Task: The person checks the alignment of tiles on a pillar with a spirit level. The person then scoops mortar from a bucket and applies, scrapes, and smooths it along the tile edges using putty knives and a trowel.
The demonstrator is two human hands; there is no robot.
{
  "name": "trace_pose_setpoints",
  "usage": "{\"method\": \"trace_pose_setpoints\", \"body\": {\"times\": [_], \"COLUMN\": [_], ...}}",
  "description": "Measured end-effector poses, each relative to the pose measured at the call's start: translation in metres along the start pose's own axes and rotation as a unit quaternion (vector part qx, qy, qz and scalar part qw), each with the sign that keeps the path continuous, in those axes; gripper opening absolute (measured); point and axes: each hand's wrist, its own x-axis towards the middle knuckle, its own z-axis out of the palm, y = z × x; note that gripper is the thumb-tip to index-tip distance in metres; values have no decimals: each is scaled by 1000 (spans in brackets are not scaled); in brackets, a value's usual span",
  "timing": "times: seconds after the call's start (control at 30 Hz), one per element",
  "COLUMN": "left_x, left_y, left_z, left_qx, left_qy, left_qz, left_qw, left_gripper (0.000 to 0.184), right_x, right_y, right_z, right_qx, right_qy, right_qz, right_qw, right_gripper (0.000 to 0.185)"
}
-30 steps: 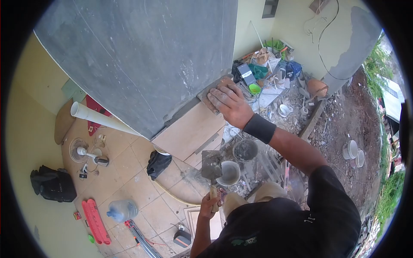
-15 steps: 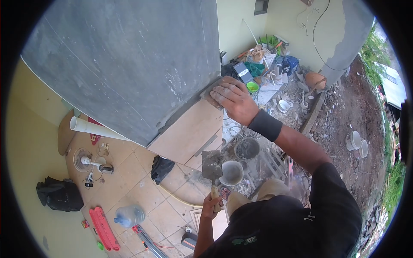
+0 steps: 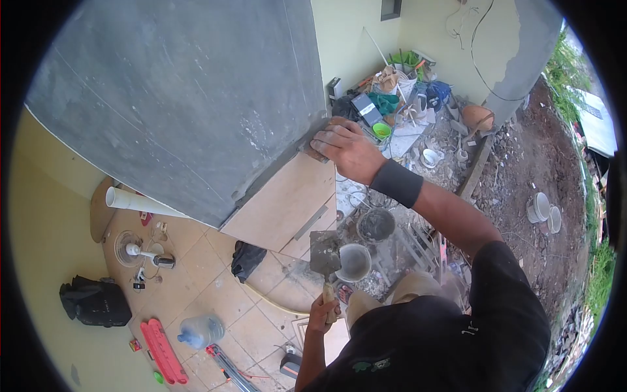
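Note:
My right hand point(image 3: 347, 149) is wrapped over a small flat block point(image 3: 313, 150), pressed where the grey wall point(image 3: 196, 98) meets the top edge of a beige tile point(image 3: 281, 206). The block is mostly covered by my fingers. Lower down, my left hand point(image 3: 322, 313) grips the wooden handle of a trowel point(image 3: 324, 253), its flat grey blade beside a round bucket point(image 3: 354, 262). Just above that bucket stands a second one point(image 3: 376, 225) with grey material inside.
A white pipe point(image 3: 147, 202) leans near the wall's lower left edge. On the tiled floor are a black bag point(image 3: 95, 302), a water bottle point(image 3: 201, 330), a red case point(image 3: 163, 351) and a tile cutter point(image 3: 232, 369). Rubble point(image 3: 434, 140) and bags lie beyond my right hand.
The view has shifted, so the wall sits further left in it. My right hand, still on the block, stays at the wall's lower edge; my left hand still holds the trowel.

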Motion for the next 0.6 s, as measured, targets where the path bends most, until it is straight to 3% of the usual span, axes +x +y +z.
{"method": "trace_pose_setpoints", "body": {"times": [0.37, 0.47, 0.6], "left_x": [4, 1, 1], "left_y": [-2, -2, -4], "left_z": [7, 8, 10], "left_qx": [10, 14, 14], "left_qy": [-4, -13, -1], "left_qz": [15, 23, 33], "left_qw": [1000, 1000, 999], "left_gripper": [49, 41, 33], "right_x": [-10, -7, -6], "right_y": [-8, -20, -27], "right_z": [7, -8, 4], "right_qx": [-31, 25, 69], "right_qy": [31, 1, 63], "right_qz": [16, 58, 207], "right_qw": [999, 998, 974], "right_gripper": [37, 45, 41]}}
